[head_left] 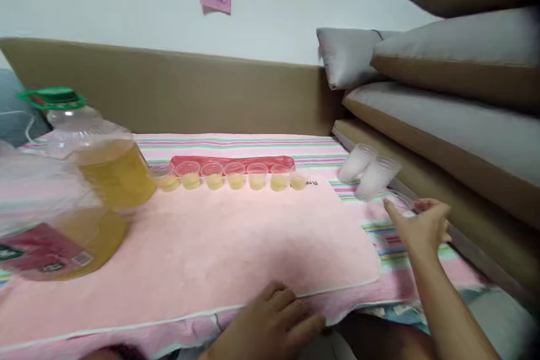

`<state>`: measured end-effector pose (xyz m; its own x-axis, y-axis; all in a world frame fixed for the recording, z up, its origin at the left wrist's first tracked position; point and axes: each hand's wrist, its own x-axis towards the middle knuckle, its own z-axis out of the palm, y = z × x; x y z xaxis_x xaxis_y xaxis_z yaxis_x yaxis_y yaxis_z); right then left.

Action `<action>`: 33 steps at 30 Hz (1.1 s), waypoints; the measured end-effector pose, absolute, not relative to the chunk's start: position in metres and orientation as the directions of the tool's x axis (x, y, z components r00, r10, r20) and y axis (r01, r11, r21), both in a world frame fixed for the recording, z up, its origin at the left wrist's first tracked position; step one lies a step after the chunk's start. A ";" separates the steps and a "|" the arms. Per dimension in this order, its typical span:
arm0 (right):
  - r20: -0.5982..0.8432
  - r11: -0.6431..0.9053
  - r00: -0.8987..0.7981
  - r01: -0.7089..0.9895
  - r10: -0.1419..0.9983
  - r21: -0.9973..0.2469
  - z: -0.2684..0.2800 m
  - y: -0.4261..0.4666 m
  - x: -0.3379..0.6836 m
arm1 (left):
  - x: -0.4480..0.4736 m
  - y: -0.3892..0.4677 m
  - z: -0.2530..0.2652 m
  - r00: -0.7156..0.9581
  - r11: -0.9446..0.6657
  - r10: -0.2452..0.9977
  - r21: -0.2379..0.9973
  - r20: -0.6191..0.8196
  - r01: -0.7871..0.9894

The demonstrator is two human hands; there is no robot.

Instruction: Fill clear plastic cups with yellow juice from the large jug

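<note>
At the right, my right hand [424,225] is closed around the rim of a clear plastic cup [399,201]; motion blurs the cup's lower part. Just beyond it, two stacks of clear cups, a nearer stack [377,178] and a farther stack [357,162], lean on the striped cloth. My left hand [276,323] rests at the near edge of the pink mat [219,247], fingers loosely apart and nothing in them. Across the mat's far side runs a row of several small clear cups, including a middle cup [235,179], each holding a little yellow liquid.
Two large jugs of yellow liquid stand at the left: a green-capped jug [113,169] and a nearer, blurred jug [90,242] with a red label. Behind the cups lies a red plastic package [232,162]. Stacked grey-and-brown cushions [447,107] border the right side.
</note>
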<state>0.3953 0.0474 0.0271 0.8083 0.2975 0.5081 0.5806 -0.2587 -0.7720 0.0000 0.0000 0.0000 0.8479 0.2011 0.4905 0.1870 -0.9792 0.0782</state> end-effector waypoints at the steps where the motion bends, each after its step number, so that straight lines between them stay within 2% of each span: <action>1: 0.531 -0.235 0.793 0.600 0.298 -0.765 0.029 0.045 0.392 | 0.000 -0.001 0.003 0.849 -0.981 0.193 0.065 0.492 0.185; 4: 0.588 -0.119 0.733 0.655 0.343 -0.747 0.034 0.043 0.376 | 0.000 -0.003 0.008 0.850 -0.983 0.171 0.031 0.499 0.180; 7: 0.634 0.081 0.634 0.676 0.444 -0.733 0.039 0.050 0.339 | 0.000 -0.005 0.004 0.848 -0.984 0.151 0.000 0.508 0.176; 10: 0.663 0.361 0.495 0.574 0.561 -0.735 0.042 0.062 0.286 | -0.001 -0.005 -0.002 0.832 -0.985 0.135 -0.020 0.538 0.173; 14: 0.698 0.537 0.263 0.480 0.667 -0.694 0.045 0.074 0.211 | -0.004 -0.005 -0.004 0.828 -0.984 0.139 -0.017 0.543 0.176; 22: 0.583 0.555 -0.001 0.307 0.812 -0.773 0.033 0.073 0.139 | 0.001 -0.005 0.000 0.763 -0.980 0.092 -0.078 0.639 0.184; 33: 0.500 0.496 -0.083 0.348 0.862 -0.796 0.017 0.072 0.141 | 0.007 -0.010 -0.006 0.776 -0.987 0.076 -0.062 0.626 0.146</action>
